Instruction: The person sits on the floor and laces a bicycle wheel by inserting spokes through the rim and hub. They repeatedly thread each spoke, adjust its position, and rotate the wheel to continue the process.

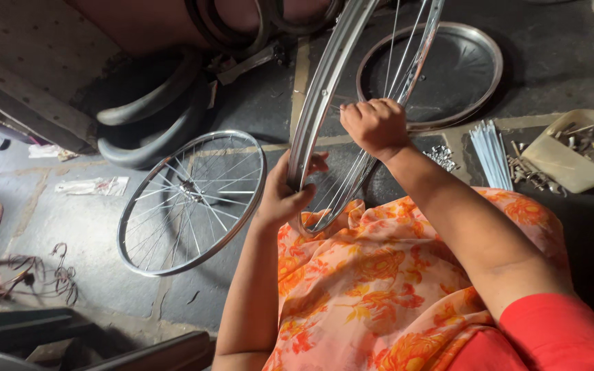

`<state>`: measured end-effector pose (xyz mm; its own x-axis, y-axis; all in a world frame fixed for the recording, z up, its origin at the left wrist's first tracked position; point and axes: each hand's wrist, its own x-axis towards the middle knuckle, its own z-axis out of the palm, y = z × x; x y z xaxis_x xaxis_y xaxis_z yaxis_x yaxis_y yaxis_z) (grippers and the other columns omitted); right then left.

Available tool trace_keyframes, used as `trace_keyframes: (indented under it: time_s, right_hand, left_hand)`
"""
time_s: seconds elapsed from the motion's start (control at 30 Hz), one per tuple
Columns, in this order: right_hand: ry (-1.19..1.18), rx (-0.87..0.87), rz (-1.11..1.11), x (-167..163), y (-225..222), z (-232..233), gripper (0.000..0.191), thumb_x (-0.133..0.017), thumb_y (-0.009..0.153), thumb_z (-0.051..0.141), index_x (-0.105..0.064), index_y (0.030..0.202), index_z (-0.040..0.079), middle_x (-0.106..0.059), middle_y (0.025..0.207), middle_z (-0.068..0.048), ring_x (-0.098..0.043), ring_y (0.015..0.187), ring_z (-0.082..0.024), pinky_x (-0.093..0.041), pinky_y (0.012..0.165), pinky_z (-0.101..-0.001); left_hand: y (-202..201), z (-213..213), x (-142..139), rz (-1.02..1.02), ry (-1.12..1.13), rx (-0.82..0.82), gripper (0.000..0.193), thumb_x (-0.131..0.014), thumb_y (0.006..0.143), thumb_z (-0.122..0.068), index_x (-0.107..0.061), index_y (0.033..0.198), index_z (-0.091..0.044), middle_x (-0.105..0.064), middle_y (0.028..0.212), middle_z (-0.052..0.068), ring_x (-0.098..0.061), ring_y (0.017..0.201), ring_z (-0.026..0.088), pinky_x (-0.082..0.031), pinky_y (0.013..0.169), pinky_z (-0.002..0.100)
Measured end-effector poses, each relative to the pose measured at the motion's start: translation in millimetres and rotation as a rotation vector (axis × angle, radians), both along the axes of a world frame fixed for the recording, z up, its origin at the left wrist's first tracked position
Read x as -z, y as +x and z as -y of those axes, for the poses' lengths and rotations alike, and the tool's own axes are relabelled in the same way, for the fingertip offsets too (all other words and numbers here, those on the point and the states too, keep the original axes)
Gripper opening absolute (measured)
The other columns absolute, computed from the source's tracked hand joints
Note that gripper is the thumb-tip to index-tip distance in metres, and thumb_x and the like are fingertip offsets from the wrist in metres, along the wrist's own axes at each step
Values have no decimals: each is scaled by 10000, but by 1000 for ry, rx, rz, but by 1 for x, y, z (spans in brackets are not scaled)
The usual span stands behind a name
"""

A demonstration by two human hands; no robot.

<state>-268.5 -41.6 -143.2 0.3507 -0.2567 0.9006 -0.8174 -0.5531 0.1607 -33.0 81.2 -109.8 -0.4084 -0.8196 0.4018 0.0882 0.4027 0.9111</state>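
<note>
Both hands on upright rim: left gripping, right fisted at spokes

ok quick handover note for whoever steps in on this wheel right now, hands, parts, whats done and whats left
Left hand: gripping the lower edge of the shiny metal bicycle rim, which stands upright on the lap over the orange floral cloth.
Right hand: closed on the thin spokes inside that rim.
Nearby: a finished spoked wheel lying flat on the floor at left, a bare rim flat beyond, a bundle of loose spokes and a beige tray of small metal parts at right.
Done: several spokes already sit in the held rim.
Left: how many spokes remain cannot be told from here.
</note>
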Motion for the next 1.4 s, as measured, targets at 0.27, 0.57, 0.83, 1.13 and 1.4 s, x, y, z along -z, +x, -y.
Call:
trace_keyframes:
  time_s: [0.27, 0.57, 0.83, 1.13, 1.4]
  right_hand:
    - [256, -101, 259, -19, -12, 9, 322, -761, 857, 251, -643, 1079, 50, -669, 917, -53, -642, 884, -188, -501, 804, -354]
    - [1241, -1269, 1269, 5, 3, 23, 137, -654, 971, 12, -735, 1054, 85, -703, 990, -15, -631, 972, -120, -484, 962, -269]
    - [1245, -1273, 1338, 35, 12, 24, 194, -695, 931, -64, -742, 1003, 110, -733, 1019, -16, -664, 1006, -129, -513, 992, -276]
    - [1336, -1345, 1211, 32, 10, -2, 143, -666, 979, -32, -741, 1036, 75, -735, 975, -26, -677, 904, -148, -568, 820, -321]
    - [1133, -811, 988, 79, -104, 20, 284, -663, 966, -29, -703, 1243, 22, -725, 1162, -76, -666, 1062, -127, -549, 972, -266]
  left_hand:
    - [0, -6, 5, -18, 10, -62, 734, -511, 772, 144, -423, 1492, 29, -623, 1367, 153, -619, 1297, 237, -430, 1213, 458]
    - [3, -9, 68, -180, -180, -144, 472, -623, 840, 129, -530, 1274, -31, -631, 1241, 113, -612, 1253, 206, -399, 1226, 413]
    - [-35, -45, 99, -172, 72, -407, 374, -764, 877, -60, -605, 1208, 7, -693, 1064, 110, -633, 867, 153, -518, 779, 293]
    - [-60, 9, -39, -29, -15, -295, 606, -696, 800, -40, -483, 1368, -38, -634, 1134, 51, -629, 1030, 137, -539, 917, 307]
    - [-49, 5, -53, -46, 107, -115, 408, -579, 784, 36, -605, 1189, -10, -697, 1159, 72, -608, 1052, 152, -507, 989, 300]
